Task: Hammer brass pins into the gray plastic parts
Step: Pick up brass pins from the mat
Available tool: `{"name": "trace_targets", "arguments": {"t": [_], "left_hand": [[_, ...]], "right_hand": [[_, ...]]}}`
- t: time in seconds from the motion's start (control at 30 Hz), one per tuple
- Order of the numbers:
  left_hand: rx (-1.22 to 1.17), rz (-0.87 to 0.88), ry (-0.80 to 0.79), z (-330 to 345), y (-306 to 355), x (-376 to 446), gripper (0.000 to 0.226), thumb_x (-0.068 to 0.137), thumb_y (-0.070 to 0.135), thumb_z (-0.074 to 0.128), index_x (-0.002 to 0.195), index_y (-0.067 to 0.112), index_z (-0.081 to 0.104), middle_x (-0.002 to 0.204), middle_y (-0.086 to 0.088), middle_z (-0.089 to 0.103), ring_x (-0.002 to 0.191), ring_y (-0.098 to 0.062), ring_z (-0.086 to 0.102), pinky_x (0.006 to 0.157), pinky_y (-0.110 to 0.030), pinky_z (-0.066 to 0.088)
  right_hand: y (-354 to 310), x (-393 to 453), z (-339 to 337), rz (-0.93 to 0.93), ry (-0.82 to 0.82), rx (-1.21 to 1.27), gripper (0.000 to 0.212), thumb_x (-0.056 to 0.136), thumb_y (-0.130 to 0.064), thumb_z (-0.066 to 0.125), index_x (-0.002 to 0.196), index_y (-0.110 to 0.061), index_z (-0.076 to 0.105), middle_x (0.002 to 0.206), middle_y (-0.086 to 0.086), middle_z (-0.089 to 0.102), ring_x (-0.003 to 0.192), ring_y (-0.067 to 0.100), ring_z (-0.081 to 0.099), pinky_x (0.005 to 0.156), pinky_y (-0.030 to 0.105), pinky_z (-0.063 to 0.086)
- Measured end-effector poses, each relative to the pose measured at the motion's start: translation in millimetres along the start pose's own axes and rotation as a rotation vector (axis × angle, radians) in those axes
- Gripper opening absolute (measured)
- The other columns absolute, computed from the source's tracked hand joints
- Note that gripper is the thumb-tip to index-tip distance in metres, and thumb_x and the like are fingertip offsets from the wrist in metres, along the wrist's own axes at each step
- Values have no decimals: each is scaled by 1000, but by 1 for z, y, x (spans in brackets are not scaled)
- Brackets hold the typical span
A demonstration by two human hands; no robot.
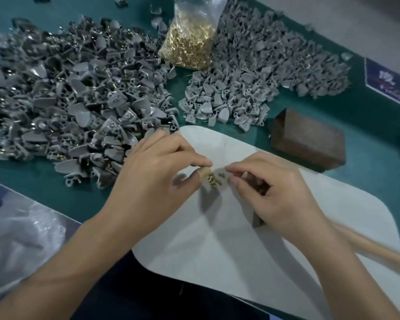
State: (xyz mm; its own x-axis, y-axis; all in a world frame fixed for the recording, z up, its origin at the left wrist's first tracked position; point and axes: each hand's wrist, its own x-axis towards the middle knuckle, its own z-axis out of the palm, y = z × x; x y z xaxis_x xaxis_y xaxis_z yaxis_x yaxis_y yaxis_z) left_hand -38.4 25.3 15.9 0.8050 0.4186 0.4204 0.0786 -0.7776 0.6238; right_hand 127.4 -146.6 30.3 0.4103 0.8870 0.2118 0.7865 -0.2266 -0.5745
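A small heap of brass pins [214, 180] lies on the white board [217, 239], between my two hands. My left hand [157, 174] hovers over the heap with its fingers curled. Its thumb, in a tan finger cot, pinches against the forefinger at the heap's edge, apparently on a pin. My right hand [273, 190] grips the hammer; the dark head [256, 221] peeks out under the palm and the wooden handle [379, 254] runs off to the lower right. Its forefinger and thumb reach toward the pins. Gray plastic parts [229, 98] are heaped behind the board.
A larger heap of gray parts with metal in them [62, 95] covers the left of the green table. A clear bag of brass pins [189, 40] stands at the back. A brown block [310, 139] lies to the right, and clear plastic [16, 241] at the near left.
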Motion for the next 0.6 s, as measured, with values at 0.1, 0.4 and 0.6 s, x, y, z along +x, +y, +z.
{"name": "trace_targets", "arguments": {"t": [0.1,0.4,0.6], "left_hand": [[-10,-16,-19,5,0,-3,15,90,29,72,100,20,81,88,5,64,80,-20,51,70,-43,45],[91,-90,-36,9,1,27,14,92,28,71,102,23,78,93,8,65,92,-23,56,83,-42,44],[371,-97,-14,16,1,67,20,93,36,67,110,27,71,101,6,66,107,-26,52,89,-40,31]], "right_hand": [[1,-1,7,9,-2,-32,18,93,-15,75,110,-16,78,96,-5,66,87,11,62,78,27,52],[-12,4,10,9,3,-192,7,93,-26,70,98,-28,74,91,-11,64,89,15,62,68,39,54],[-11,8,7,22,207,-113,9,87,-16,71,85,-23,67,83,-15,59,79,3,54,81,37,45]]}}
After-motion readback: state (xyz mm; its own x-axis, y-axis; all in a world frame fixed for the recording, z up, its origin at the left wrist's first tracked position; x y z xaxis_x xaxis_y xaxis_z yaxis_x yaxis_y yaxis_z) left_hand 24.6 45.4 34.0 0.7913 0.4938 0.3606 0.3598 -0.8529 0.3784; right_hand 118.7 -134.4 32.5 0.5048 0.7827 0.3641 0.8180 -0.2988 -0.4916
